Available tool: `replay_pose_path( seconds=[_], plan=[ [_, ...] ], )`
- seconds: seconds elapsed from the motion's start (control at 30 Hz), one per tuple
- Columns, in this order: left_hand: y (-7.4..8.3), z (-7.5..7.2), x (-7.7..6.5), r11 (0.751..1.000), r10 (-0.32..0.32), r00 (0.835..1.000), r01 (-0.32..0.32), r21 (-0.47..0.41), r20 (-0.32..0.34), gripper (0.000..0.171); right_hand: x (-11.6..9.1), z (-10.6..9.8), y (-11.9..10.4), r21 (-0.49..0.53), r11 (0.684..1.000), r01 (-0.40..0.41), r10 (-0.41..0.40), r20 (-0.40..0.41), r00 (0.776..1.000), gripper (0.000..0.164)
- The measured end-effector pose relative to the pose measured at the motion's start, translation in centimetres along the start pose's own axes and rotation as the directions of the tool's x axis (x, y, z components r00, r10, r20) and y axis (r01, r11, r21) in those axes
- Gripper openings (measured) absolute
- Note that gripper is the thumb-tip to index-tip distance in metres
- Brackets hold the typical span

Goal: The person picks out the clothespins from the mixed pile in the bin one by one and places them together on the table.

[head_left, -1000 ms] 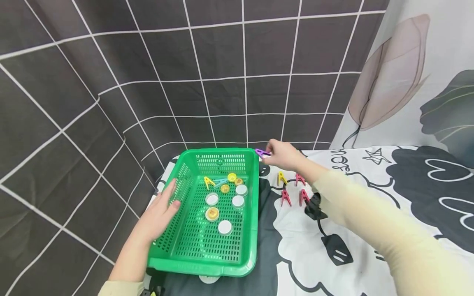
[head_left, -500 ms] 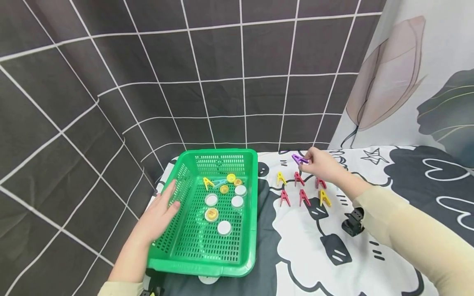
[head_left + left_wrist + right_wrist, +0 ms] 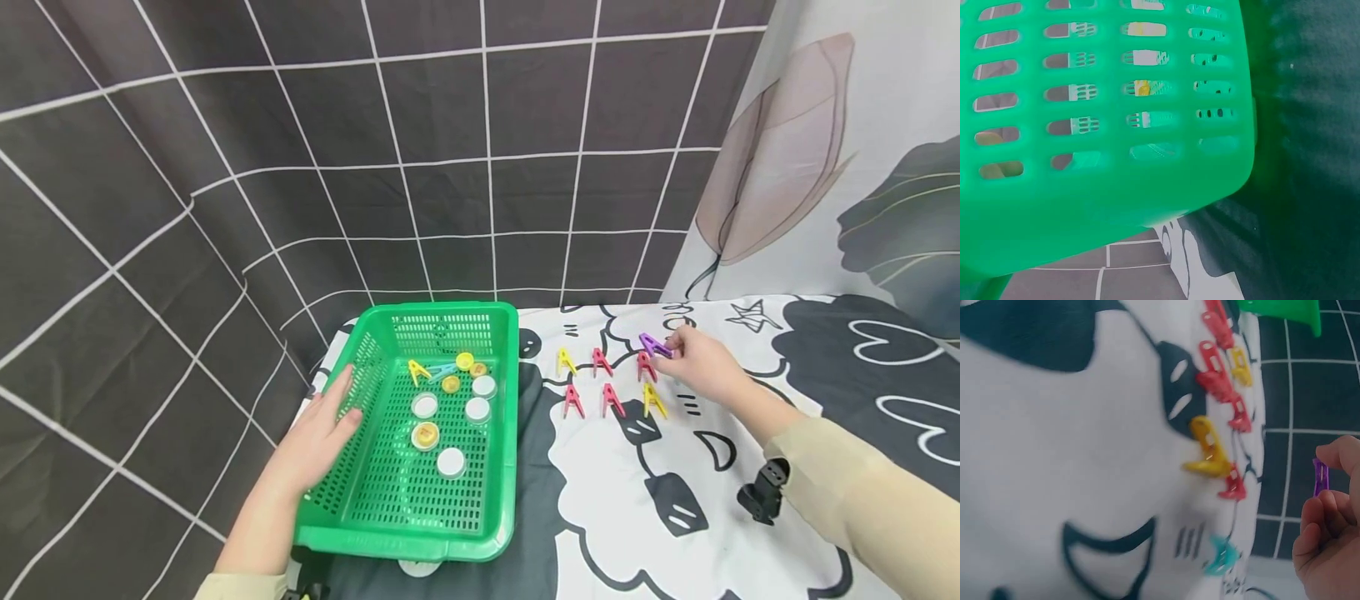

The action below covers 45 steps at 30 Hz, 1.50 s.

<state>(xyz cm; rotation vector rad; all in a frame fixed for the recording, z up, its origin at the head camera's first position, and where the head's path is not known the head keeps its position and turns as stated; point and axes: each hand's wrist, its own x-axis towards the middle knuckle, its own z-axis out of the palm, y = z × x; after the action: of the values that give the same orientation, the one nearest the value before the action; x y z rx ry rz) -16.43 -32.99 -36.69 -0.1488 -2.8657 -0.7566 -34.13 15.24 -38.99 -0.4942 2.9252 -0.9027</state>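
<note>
My right hand (image 3: pixel 701 367) pinches a purple clothespin (image 3: pixel 655 346) between thumb and fingers, over the right end of two rows of clothespins. In the right wrist view the purple clothespin (image 3: pixel 1320 477) shows between the fingertips. Below it on the cloth are a yellow clothespin (image 3: pixel 654 400) and a red clothespin (image 3: pixel 646 367); several more red ones and another yellow one (image 3: pixel 566 361) stand to the left. My left hand (image 3: pixel 318 437), fingers extended, is at the left side of a green basket (image 3: pixel 405 543). The left wrist view shows only the basket's slotted wall (image 3: pixel 1104 200), no hand.
The basket holds a yellow clothespin (image 3: pixel 418 372), a blue clothespin (image 3: pixel 442 372), yellow discs and several white caps (image 3: pixel 451 463). A white round thing (image 3: pixel 418 568) peeks out under its front edge. Dark gridded cloth (image 3: pixel 420 200) hangs behind. A teal shape (image 3: pixel 1221 555) lies near the clothespins in the right wrist view.
My right hand has carried the purple clothespin rightward from beside the basket's far corner, then slightly down over the clothespin rows. My left hand has stayed by the basket.
</note>
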Motion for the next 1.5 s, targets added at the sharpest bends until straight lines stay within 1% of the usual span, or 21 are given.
replay_pose_path(
  seconds=[0.1, 0.23, 0.33, 0.43, 0.53, 0.7, 0.87, 1.07, 1.27, 1.5],
  plan=[
    [0.0, -0.1, 0.0, 1.0, -0.002, 1.0, 0.002, -0.005, 0.002, 0.062, -0.7, 0.3, 1.0, -0.006, 1.0, -0.03, 0.029, -0.007, 1.0, 0.039],
    [0.0, -0.1, -0.1, 1.0, 0.0, 1.0, 0.0, -0.004, -0.003, 0.062, -1.7, 0.9, 2.2, 0.007, 0.995, -0.101, 0.101, -0.009, 0.995, 0.042],
    [-0.1, -0.1, -0.1, 1.0, 0.002, 1.0, -0.002, -0.002, -0.006, 0.061, -2.4, 1.3, 2.9, 0.0, 0.991, -0.132, 0.132, -0.034, 0.991, 0.042],
    [-0.1, -0.2, -0.1, 1.0, 0.001, 1.0, -0.001, -0.002, -0.006, 0.061, -2.9, 1.6, 3.6, -0.022, 0.991, -0.133, 0.131, -0.071, 0.989, 0.04],
    [-0.1, -0.2, -0.2, 1.0, 0.0, 1.0, 0.0, -0.002, -0.009, 0.061, -3.4, 1.9, 4.0, -0.034, 0.991, -0.131, 0.127, -0.09, 0.988, 0.037],
    [-0.1, -0.1, -0.2, 1.0, 0.006, 1.0, -0.006, -0.003, -0.016, 0.061, -4.4, 2.5, 4.6, -0.034, 0.99, -0.135, 0.131, -0.1, 0.986, 0.035],
    [0.0, -0.1, -0.2, 1.0, 0.015, 1.0, -0.015, -0.01, -0.016, 0.061, -5.2, 3.0, 4.8, -0.03, 0.986, -0.161, 0.157, -0.105, 0.982, 0.036],
    [-0.2, 0.0, -0.2, 1.0, 0.011, 1.0, -0.011, -0.015, -0.008, 0.061, -5.7, 3.2, 5.1, -0.03, 0.981, -0.192, 0.188, -0.095, 0.978, 0.043],
    [-0.1, 0.0, -0.1, 1.0, 0.007, 1.0, -0.007, -0.018, -0.003, 0.061, -6.1, 3.5, 5.3, -0.035, 0.969, -0.244, 0.242, -0.059, 0.969, 0.043],
    [0.0, 0.0, -0.2, 1.0, 0.005, 1.0, -0.005, -0.03, -0.004, 0.061, -6.4, 3.7, 5.3, -0.05, 0.97, -0.238, 0.235, -0.06, 0.97, 0.043]
  ],
)
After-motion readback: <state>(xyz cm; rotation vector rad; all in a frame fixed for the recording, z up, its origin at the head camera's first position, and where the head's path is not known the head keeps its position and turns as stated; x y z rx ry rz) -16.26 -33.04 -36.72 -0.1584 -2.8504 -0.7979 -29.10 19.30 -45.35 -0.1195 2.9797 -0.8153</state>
